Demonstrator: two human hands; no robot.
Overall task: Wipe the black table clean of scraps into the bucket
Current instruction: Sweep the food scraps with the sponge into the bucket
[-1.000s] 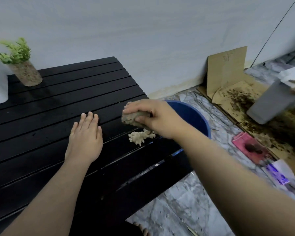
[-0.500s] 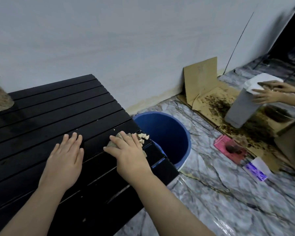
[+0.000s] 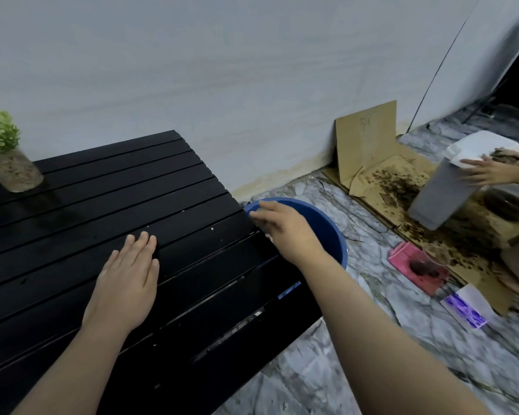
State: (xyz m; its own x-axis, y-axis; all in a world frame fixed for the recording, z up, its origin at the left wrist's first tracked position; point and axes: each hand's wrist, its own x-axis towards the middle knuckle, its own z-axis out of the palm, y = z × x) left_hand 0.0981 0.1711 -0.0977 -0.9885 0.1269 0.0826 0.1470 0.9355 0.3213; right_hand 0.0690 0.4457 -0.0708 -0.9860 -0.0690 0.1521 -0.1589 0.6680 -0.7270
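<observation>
The left hand point(image 3: 126, 283) lies flat and open, steadying the counter point(image 3: 102, 211), while the right hand point(image 3: 285, 232), its grip hidden, reaches over the bucket point(image 3: 331, 232), likely dropping scraps.

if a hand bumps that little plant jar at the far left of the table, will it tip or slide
The plant jar would probably slide rather than tip: it looks squat, and whatever fills it seems to add weight low down. The slatted table has grooves that might catch its base, so a hard knock could rock it. If it is glass, as it appears, it may break on falling.
</observation>
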